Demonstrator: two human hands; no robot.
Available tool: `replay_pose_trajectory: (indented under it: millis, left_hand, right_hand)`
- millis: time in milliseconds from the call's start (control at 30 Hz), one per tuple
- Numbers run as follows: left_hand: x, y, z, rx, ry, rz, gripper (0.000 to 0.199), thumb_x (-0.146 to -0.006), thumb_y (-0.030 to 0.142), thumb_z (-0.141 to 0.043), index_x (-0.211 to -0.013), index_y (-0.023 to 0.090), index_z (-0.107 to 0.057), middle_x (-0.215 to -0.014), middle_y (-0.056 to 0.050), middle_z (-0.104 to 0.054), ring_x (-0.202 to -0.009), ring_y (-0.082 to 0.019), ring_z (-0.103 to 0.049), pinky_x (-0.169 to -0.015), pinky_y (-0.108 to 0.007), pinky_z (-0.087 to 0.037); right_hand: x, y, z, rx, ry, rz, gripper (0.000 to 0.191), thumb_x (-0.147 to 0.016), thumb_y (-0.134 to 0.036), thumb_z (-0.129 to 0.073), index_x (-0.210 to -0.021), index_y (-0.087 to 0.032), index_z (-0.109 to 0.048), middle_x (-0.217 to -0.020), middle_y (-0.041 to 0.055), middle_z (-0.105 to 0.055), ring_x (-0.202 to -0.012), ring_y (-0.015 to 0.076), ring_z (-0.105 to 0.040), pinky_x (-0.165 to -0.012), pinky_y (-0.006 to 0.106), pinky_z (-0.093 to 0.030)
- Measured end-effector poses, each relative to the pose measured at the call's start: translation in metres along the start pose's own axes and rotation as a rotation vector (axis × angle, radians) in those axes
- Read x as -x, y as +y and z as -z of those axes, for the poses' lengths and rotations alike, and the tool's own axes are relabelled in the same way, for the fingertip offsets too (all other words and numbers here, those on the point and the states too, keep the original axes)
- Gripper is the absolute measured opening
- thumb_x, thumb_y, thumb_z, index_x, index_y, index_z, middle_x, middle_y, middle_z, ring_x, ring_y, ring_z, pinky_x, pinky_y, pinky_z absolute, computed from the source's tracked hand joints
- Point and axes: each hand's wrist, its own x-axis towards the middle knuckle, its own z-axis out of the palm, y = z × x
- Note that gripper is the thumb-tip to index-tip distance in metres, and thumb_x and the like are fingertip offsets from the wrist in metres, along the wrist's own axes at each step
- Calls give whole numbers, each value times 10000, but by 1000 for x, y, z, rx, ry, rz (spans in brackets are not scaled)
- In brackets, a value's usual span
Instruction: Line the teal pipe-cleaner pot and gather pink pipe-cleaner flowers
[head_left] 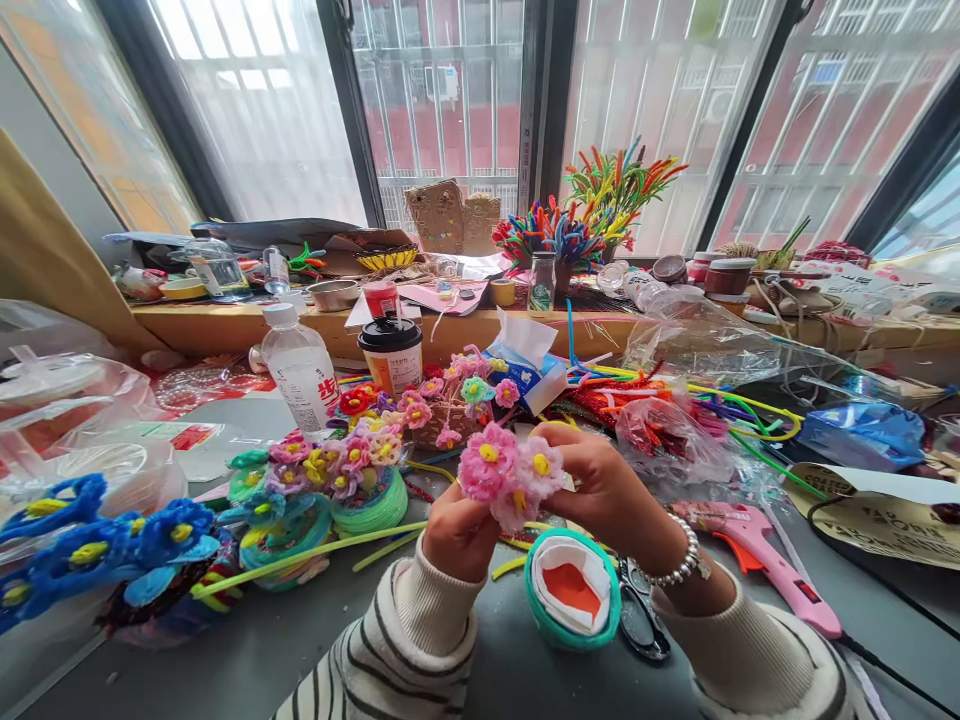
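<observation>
In the head view, holding three pink flowers point(489, 455) up over the bench point(247, 650), just beyond the teal pot point(538, 600). Pinching at the lower left of the bunch with the left hand point(459, 535), and from the right with thumb and fingers of the right hand point(611, 490); hiding the stems behind the petals, so leaving the exact points of contact impossible to tell. Apparently adjusting or joining the blooms as one bunch, judging by this two-handed pinch. Probably calling next for a steady left grip and light work with the right, without crushing the fuzzy petals. Leaving the glue gun point(787, 580) lying beside the right arm, and showing blue flowers point(90, 550) far to the left
</observation>
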Motion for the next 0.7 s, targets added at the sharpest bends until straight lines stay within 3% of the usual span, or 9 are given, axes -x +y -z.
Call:
replay_pose_trajectory:
  millis: [167, 367, 500, 600, 700]
  left_hand:
    - [1, -2, 0, -69, -85, -2, 182, -707, 175, -486, -768, 169, -658, -746, -88, -667, -569, -158, -612, -458, -221, -490]
    - [-3, -2, 3, -149, -67, 17, 263, -715, 211, -464, -497, 165, -604, -469, -27, -597, -375, -102, -527, -333, -172, -412]
    - [2, -7, 4, -172, -80, -2, 163, -685, 195, -509, -604, 170, -648, -595, -45, -652, -458, -122, -581, -377, -177, -446]
    - [9, -9, 3, -193, 9, 70, 132, -668, 199, -542, -629, 172, -664, -635, -52, -664, -535, -138, -608, -457, -189, -481]
    - [9, -8, 4, -186, 199, 314, 135, -672, 230, -550, -634, 192, -674, -686, -41, -677, -645, -168, -619, -591, -256, -504]
  right_hand:
    - [1, 1, -4, 11, 64, -16, 136, -682, -157, -574, -550, -163, -544, -647, -16, -481, -609, 88, -460, -578, 196, -368]
    - [0, 2, -12, 17, 131, 7, 123, -666, -115, -572, -553, -163, -563, -632, -19, -484, -600, 84, -457, -566, 191, -361]
    - [0, 2, -15, 3, 153, 5, 134, -677, -99, -553, -561, -165, -565, -641, -18, -501, -591, 79, -459, -560, 188, -370]
    - [-1, 2, -11, -6, 102, 3, 101, -691, -130, -556, -604, -167, -589, -665, -9, -524, -617, 85, -480, -586, 195, -389]
    - [-5, 7, -2, -42, 53, -37, 101, -699, -191, -567, -783, -173, -620, -777, 20, -550, -698, 102, -519, -632, 210, -422]
